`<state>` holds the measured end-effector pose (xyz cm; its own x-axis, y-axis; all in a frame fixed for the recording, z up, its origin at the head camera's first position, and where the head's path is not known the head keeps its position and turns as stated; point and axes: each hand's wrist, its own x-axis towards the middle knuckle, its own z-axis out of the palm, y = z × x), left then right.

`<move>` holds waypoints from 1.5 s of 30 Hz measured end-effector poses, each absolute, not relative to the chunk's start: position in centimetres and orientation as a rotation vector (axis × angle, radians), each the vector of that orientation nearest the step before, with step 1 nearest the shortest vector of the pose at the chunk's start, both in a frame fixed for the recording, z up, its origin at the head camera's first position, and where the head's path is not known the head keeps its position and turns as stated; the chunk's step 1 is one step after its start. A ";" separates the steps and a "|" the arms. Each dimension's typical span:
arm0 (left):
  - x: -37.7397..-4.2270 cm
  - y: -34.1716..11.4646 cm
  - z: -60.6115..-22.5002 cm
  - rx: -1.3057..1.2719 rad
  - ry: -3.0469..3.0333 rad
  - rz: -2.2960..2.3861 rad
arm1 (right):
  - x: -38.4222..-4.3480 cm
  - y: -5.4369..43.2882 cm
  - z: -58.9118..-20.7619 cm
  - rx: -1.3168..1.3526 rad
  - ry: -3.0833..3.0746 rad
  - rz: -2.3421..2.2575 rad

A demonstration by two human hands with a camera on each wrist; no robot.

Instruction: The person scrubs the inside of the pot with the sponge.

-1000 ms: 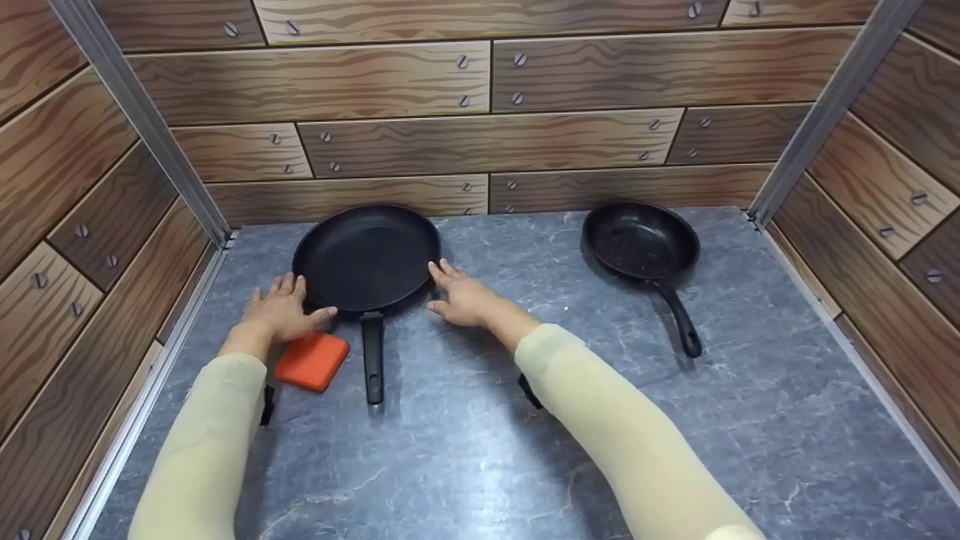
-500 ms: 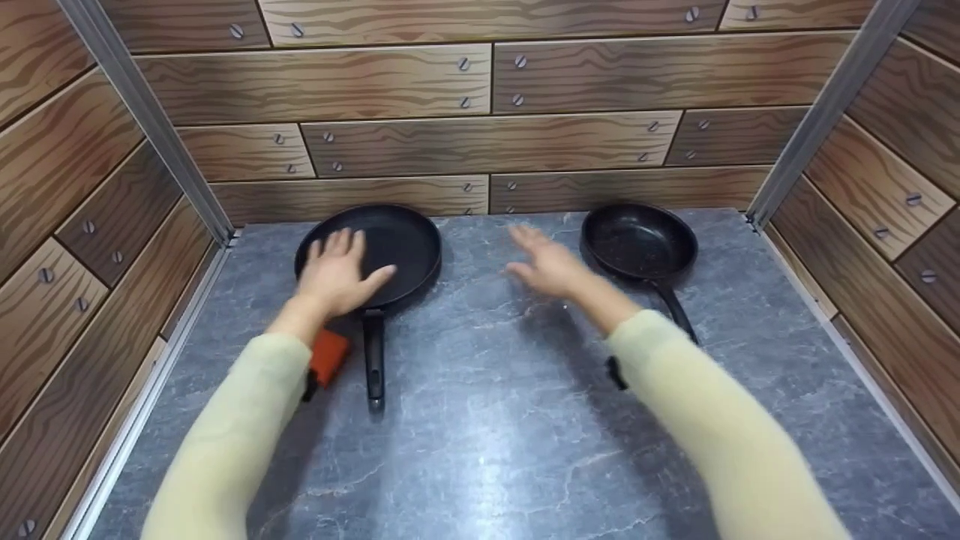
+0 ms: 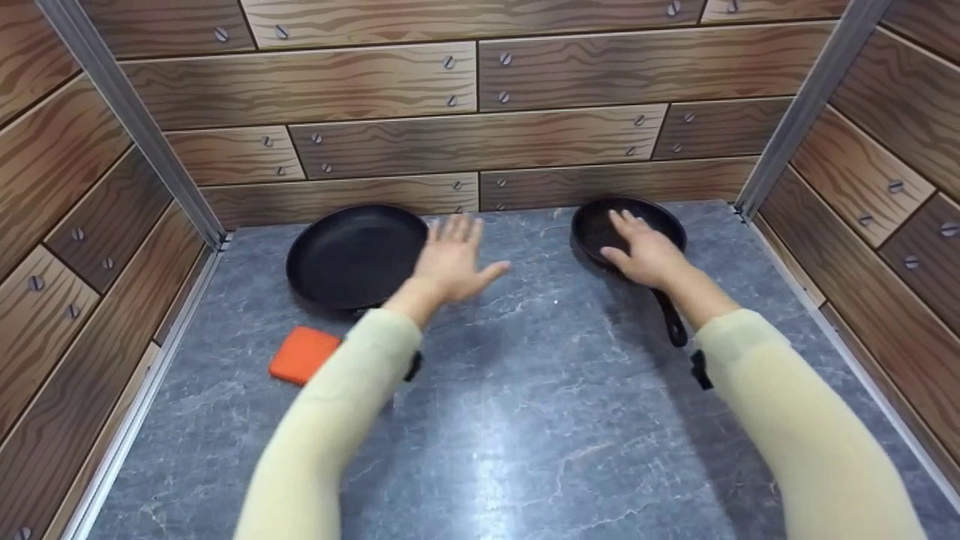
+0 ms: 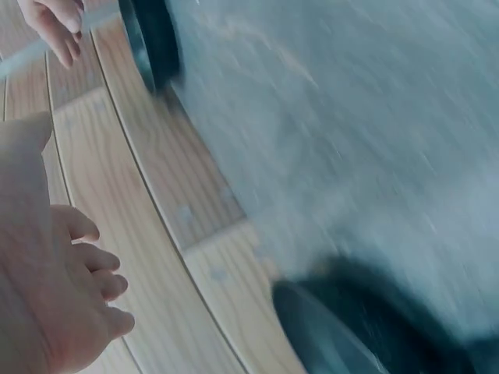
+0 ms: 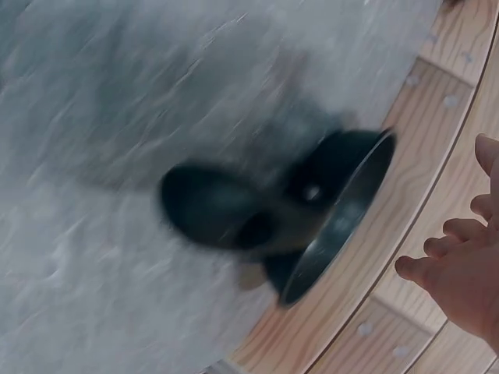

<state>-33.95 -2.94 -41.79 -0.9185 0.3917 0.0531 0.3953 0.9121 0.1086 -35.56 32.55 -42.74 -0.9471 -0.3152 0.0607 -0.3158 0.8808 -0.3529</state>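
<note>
My left hand [image 3: 452, 262], fingers spread and straight, hovers above the grey surface at the right edge of the large black frying pan [image 3: 356, 259]. That pan's handle is hidden behind my left forearm. Farther right, my right hand [image 3: 646, 251] hangs over the smaller black frying pan [image 3: 589, 229], palm down, its fingers extended and holding nothing. The smaller pan's handle [image 3: 670, 319] points toward me, partly below my right wrist. In the right wrist view, the smaller pan [image 5: 339, 222] appears apart from my right hand [image 5: 468, 276].
An orange-red square pad [image 3: 304, 354] lies in front of the large pan, partly covered by my left sleeve. Wood-patterned walls [image 3: 390, 82] enclose the grey marbled tabletop [image 3: 480, 405] at the back and both sides, with metal strips along the corners.
Both hands have swept to the right, away from the large pan's sides. My right hand has come over the smaller pan; my left has crossed over the large one. The pans stay in place.
</note>
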 end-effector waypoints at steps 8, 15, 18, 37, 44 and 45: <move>-33.9 3.6 -43.5 -0.751 -3.042 -0.167 | -35.1 36.5 -44.2 0.416 -3.105 0.549; -34.4 7.4 -44.7 -0.781 -3.043 -0.123 | -34.8 38.5 -44.8 0.360 -3.145 0.534; -34.7 8.6 -45.2 -0.787 -3.055 -0.100 | -34.8 39.0 -45.0 0.342 -3.153 0.534; -35.4 13.4 -47.6 -0.805 -3.102 -0.037 | -34.2 41.3 -47.5 0.310 -3.133 0.554; -35.5 14.8 -48.0 -0.826 -3.123 -0.036 | -33.6 41.9 -48.0 0.323 -3.159 0.542; -35.5 15.0 -48.0 -0.829 -3.129 -0.037 | -33.6 41.9 -48.1 0.324 -3.161 0.538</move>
